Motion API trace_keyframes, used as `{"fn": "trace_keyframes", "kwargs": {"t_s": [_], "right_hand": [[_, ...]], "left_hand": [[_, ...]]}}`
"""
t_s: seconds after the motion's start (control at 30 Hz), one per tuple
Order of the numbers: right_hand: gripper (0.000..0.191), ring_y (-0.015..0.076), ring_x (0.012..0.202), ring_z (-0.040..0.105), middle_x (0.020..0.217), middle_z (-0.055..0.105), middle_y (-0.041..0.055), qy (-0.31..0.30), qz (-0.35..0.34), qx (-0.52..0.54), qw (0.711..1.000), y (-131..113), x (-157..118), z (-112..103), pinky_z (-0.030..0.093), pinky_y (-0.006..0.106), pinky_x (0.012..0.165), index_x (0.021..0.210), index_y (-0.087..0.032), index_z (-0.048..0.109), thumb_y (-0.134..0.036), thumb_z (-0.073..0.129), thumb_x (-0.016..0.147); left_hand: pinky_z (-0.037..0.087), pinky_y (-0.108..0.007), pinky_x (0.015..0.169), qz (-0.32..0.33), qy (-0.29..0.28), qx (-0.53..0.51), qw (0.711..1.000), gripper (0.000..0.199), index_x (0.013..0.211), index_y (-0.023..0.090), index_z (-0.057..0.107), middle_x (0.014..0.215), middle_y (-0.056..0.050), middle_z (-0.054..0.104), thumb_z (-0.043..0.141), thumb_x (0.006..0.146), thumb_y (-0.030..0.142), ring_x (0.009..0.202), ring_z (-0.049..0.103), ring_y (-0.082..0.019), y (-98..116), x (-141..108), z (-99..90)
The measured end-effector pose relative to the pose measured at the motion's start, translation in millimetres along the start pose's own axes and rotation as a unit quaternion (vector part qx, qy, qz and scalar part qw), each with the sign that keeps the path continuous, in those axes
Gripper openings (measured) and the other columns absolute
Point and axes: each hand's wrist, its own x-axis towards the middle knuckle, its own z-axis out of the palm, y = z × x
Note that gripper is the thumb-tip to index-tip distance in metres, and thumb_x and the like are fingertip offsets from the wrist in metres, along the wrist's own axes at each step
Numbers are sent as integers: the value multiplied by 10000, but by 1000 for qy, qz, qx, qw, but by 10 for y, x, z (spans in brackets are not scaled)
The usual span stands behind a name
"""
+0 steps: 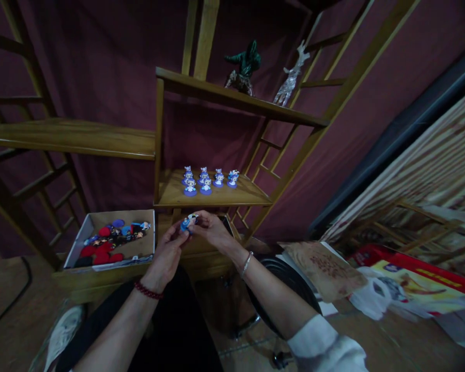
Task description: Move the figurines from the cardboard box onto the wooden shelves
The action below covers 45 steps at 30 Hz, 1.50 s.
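Note:
A small blue and white figurine (188, 222) is held between both hands, in front of the shelf's lower edge. My left hand (171, 251) pinches it from the left, and my right hand (214, 230) grips its right side with the fingertips. Just above and beyond the hands, several small white and purple figurines (206, 185) stand in rows on a wooden shelf board (232, 198). To the left, an open box (142, 250) holds several red, blue and black figures (103, 253) lying loose.
A dark green figure (248, 64) and a clear deer figure (292, 77) stand on the upper shelf. A black round stool (282, 281) is beside my right forearm. Bags and a red and yellow box (422, 284) lie at the right. A wooden ledge (70, 137) spans the left.

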Motion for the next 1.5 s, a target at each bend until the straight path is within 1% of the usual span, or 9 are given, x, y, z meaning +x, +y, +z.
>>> {"fn": "trace_keyframes", "kwargs": {"t_s": [0.17,0.27,0.37,0.47,0.77,1.0,1.23,1.4,1.5], "right_hand": [[282,143,829,583,841,624,1,-37,-6,-13,999,54,165,409,445,307,805,866,-193,569,-318,677,638],[301,147,847,584,864,630,2,-54,-3,-5,999,105,248,602,445,312,813,899,-205,574,-308,673,634],[326,146,850,586,887,634,5,-66,3,5,998,122,288,718,446,312,812,938,-209,580,-295,667,635],[323,144,843,587,891,636,8,-64,1,11,998,91,292,761,449,304,806,940,-201,590,-280,663,636],[282,144,855,581,895,631,3,-27,-22,-9,999,34,257,692,440,303,825,920,-207,606,-298,658,658],[295,146,849,582,871,635,7,-18,-2,-30,999,45,159,520,448,314,820,919,-211,583,-332,670,664],[311,144,844,584,878,633,7,-21,-12,-42,999,10,102,372,452,322,821,938,-219,589,-334,674,661],[363,148,863,588,900,641,8,-18,-16,-20,999,-41,42,305,460,326,819,971,-224,586,-338,687,642],[359,151,859,595,897,647,9,-7,-16,-5,1000,-47,0,247,471,325,807,956,-221,591,-349,690,636]], "left_hand": [[444,-231,771,22,18,-4,1000,337,929,182,645,989,-22,640,713,603,131,885,571,-123,231,-81,-353],[449,-255,809,37,30,-13,999,344,942,195,641,1018,-16,629,701,612,116,907,570,-127,348,-120,-511],[449,-291,845,37,33,-9,999,354,963,196,635,1032,-20,622,690,624,110,924,569,-137,439,-146,-591],[439,-302,872,32,27,-3,999,356,970,189,635,1016,-25,626,685,627,104,924,570,-139,497,-159,-608],[418,-290,884,41,-8,20,999,394,1002,188,621,1021,-30,628,690,618,134,956,553,-145,546,-124,-514],[461,-266,731,42,0,51,998,413,1001,190,636,1004,-40,640,698,595,154,839,567,-145,390,-68,-426],[452,-300,817,38,6,73,997,389,993,202,638,985,-27,649,668,613,123,903,560,-155,296,-56,-316],[475,-283,752,57,-7,85,995,461,1072,217,591,959,-24,646,678,623,161,839,570,-143,249,-71,-218],[474,-269,737,59,-18,93,994,395,1017,207,622,933,-21,652,685,627,196,760,578,-122,222,-88,-143]]}}
